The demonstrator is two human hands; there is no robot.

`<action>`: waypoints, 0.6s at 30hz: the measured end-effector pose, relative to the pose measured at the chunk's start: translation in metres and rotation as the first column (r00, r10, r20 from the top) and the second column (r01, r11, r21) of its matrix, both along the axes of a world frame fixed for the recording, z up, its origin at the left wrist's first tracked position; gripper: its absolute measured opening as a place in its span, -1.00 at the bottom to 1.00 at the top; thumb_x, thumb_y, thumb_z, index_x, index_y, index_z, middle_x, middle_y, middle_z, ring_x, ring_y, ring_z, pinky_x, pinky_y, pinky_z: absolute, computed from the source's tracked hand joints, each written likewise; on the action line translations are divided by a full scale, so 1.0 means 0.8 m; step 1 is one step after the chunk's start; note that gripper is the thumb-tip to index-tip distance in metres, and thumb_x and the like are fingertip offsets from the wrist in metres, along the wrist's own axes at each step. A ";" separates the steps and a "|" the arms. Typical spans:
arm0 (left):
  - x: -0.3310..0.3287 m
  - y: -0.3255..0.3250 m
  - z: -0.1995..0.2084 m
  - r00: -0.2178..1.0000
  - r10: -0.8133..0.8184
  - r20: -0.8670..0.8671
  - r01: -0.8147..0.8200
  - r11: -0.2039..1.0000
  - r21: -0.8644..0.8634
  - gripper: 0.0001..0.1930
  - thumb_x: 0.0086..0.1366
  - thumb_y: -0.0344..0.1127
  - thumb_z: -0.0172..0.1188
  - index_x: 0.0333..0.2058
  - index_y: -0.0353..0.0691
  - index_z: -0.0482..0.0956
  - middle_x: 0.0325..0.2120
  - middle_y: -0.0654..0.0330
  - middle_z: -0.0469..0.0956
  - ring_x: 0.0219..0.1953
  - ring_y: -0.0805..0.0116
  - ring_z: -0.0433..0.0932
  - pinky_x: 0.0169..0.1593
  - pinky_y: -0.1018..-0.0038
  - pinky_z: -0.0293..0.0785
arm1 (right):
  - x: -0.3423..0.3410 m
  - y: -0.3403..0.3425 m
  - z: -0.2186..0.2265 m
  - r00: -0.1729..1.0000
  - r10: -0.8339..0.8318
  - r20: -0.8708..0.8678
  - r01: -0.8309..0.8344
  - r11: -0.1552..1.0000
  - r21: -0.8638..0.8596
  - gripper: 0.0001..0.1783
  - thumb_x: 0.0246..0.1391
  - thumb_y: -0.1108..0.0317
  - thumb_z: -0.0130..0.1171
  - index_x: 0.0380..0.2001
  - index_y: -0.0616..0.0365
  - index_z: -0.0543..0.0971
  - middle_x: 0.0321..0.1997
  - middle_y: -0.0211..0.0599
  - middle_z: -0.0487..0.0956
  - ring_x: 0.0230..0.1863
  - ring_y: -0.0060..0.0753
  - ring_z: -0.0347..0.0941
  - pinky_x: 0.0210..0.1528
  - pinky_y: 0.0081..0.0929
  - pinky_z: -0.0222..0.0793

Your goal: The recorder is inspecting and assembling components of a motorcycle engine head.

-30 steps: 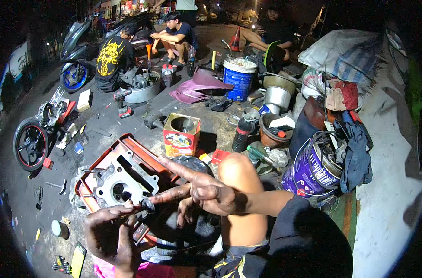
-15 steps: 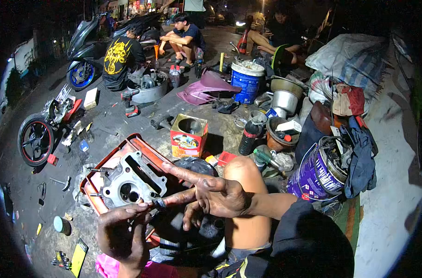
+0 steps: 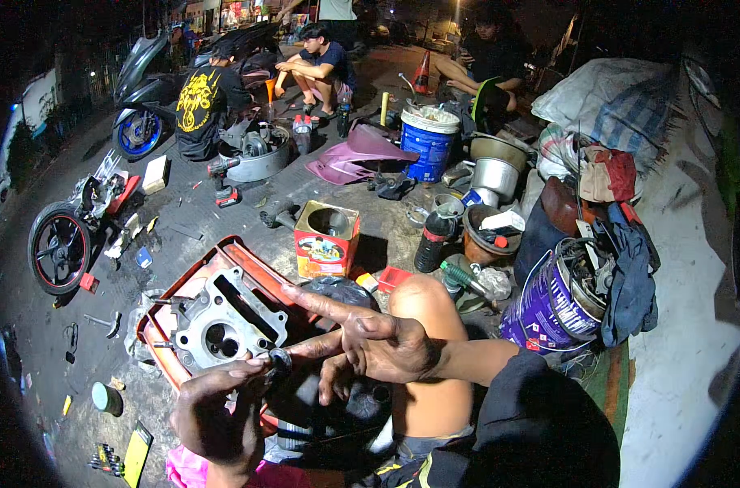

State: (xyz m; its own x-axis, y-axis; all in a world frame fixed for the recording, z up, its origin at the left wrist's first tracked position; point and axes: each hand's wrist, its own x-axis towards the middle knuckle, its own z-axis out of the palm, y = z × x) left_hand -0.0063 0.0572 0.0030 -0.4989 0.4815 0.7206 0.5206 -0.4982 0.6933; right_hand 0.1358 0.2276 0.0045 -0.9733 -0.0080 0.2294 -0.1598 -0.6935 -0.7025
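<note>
My left hand (image 3: 219,411) pinches a small dark round part (image 3: 280,359) between thumb and fingertips; its kind I cannot make out. From the right, my right hand (image 3: 390,346) reaches across with its fingers spread. One of its outstretched fingertips touches the part's edge, while another finger points past it over the tray. Both hands are smeared with black grease. Just beyond them a grey metal engine cylinder head (image 3: 193,329), with bolt holes and a round port, rests in a red-orange tray (image 3: 238,248). The hands cover its near edge.
A red printed box (image 3: 325,254) with a round opening stands beyond the tray. To the right are a purple bucket (image 3: 541,313) of parts and a dark bottle (image 3: 428,250). Farther off are a cordless drill (image 3: 224,183), a blue bucket (image 3: 427,150) and several people sitting or squatting.
The small dark part has turned in my left fingertips and shows more of its round face. My right hand keeps nearly the same pose. The whole view has shifted slightly.
</note>
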 end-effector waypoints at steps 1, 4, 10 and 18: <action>0.000 0.001 0.003 0.999 0.004 -0.045 -0.003 1.000 0.003 -0.72 0.06 -0.72 0.21 -0.28 -0.40 0.34 -0.41 -0.05 0.54 -0.30 0.20 0.62 -0.10 0.31 0.56 | 0.001 0.000 0.000 1.000 0.005 0.013 -0.005 1.000 -0.011 -0.06 0.12 0.05 0.01 0.38 0.02 -0.27 0.16 -0.12 0.44 -0.15 -0.09 0.53 0.02 -0.28 0.40; 0.001 0.000 0.004 0.998 -0.004 -0.066 0.005 1.000 0.016 -0.71 0.05 -0.71 0.24 -0.29 -0.39 0.35 -0.41 -0.04 0.55 -0.31 0.21 0.62 -0.11 0.32 0.57 | 0.002 0.000 -0.002 1.000 -0.004 -0.006 0.004 1.000 -0.005 -0.06 0.13 0.06 0.00 0.38 0.05 -0.27 0.15 -0.12 0.45 -0.15 -0.09 0.53 0.03 -0.28 0.40; 0.002 0.000 0.002 0.996 0.018 -0.087 -0.017 1.000 0.016 -0.70 0.03 -0.70 0.27 -0.29 -0.38 0.37 -0.40 -0.04 0.55 -0.31 0.23 0.62 -0.12 0.34 0.57 | 0.001 -0.001 0.005 1.000 -0.006 -0.021 0.006 1.000 0.006 -0.06 0.13 0.04 0.01 0.37 0.08 -0.27 0.12 -0.13 0.48 -0.13 -0.10 0.52 0.04 -0.24 0.38; 0.002 0.001 -0.001 0.997 0.000 -0.081 0.000 1.000 0.001 -0.69 0.03 -0.71 0.26 -0.28 -0.38 0.36 -0.39 0.01 0.52 -0.29 0.24 0.61 -0.13 0.34 0.57 | 0.001 0.003 0.002 1.000 -0.004 0.026 0.004 1.000 -0.003 0.12 0.01 -0.08 0.11 0.37 0.01 -0.38 0.21 0.04 0.36 -0.11 0.09 0.51 0.03 -0.15 0.39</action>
